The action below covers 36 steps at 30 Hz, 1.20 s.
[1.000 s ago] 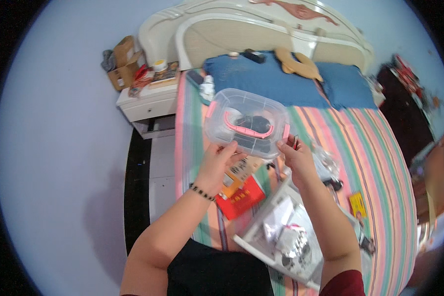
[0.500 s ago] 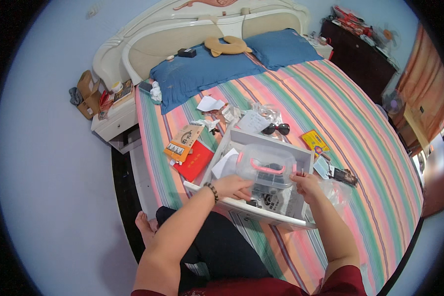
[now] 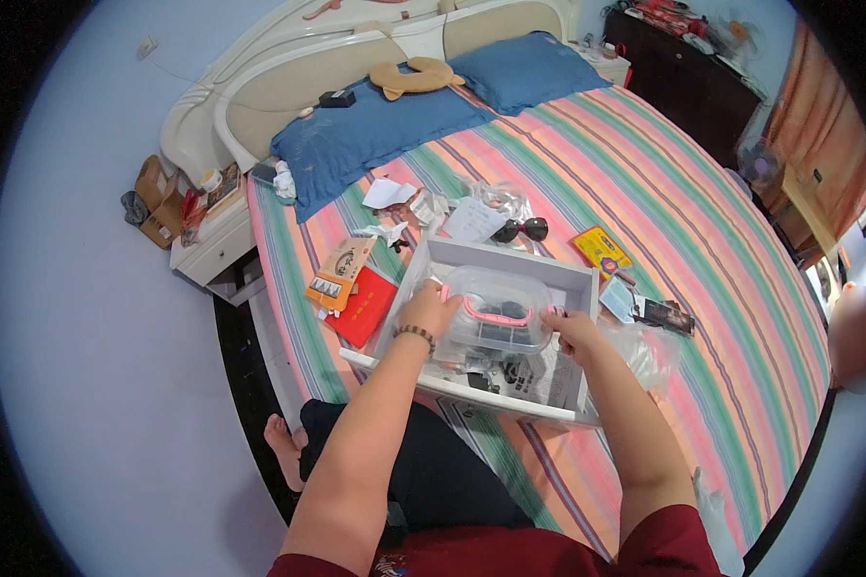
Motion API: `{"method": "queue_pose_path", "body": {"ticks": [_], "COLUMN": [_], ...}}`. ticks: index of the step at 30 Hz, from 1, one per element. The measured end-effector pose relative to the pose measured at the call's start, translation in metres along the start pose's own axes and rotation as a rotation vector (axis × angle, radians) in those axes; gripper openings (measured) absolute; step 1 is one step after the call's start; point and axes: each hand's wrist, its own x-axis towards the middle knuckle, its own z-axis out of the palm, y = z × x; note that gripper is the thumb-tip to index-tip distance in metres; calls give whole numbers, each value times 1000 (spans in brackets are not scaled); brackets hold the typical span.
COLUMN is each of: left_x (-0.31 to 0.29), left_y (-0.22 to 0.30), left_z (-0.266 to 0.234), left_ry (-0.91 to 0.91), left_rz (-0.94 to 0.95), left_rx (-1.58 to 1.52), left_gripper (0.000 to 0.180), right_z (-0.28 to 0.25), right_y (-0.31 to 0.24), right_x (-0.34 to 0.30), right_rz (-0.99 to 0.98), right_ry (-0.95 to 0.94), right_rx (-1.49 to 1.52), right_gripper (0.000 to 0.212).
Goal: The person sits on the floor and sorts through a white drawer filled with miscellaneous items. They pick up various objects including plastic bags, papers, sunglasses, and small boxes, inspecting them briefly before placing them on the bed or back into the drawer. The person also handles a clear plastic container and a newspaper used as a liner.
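A clear plastic box (image 3: 505,288) with a pink carrying handle and pink end latches sits tilted within a white-grey drawer (image 3: 414,385). My left hand (image 3: 429,314), wearing a beaded bracelet, grips the box's left end by the pink latch. At the opposite end, my right hand (image 3: 573,332) pinches the box near its other latch. Dark items show blurrily through the plastic. Below the box, in the near part of the drawer, are a small black object (image 3: 481,382) and a sheet with black print (image 3: 522,373).
The drawer rests on a striped bedspread (image 3: 693,250). Left of it lie a red booklet (image 3: 368,306) and an orange-brown packet (image 3: 337,274). Beyond it are sunglasses (image 3: 522,230) and papers (image 3: 474,219); to the right, a yellow packet (image 3: 601,248) and a clear plastic bag (image 3: 645,356).
My left hand has moved from the box's near side to its left end and taken hold there. My right hand stays at the right end.
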Motion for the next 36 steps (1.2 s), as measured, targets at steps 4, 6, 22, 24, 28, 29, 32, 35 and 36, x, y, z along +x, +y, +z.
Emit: {"method": "queue_pose_path", "body": {"ticks": [4,6,22,24,28,29,32,35,36], "left_x": [-11,-11,-25,-27,-36,-37,-43,-46,-44], "left_y": [-17,-35,-36,-35,-3,-4,-4,4,9], "left_z": [3,5,0,5,-6,-5,-10,-18,-20], "left_ry": [-2,-27,170,333,258,204,149,121,92], "left_rz": [0,31,138,376,670,703,697,760,794], "left_rx": [-199,-255,-241,2,192,195,180,188,217], "left_gripper": [51,48,37,37,28,25,20,20,19], "right_z": [5,9,2,10,9,12,19,14,8], "right_y": [14,20,34,32,39,38,35,36,43], "right_x": [2,6,11,13,24,22,13,18,30], "right_rz": [-106,-158,-146,-277,-509,-542,-626,-687,-699], "right_ry": [87,89,-36,56,210,244,322,297,267], "right_rx": [-9,18,197,44,-283,-323,-418,-381,-318], "right_gripper": [30,30,28,28,29,28,27,28,28]}}
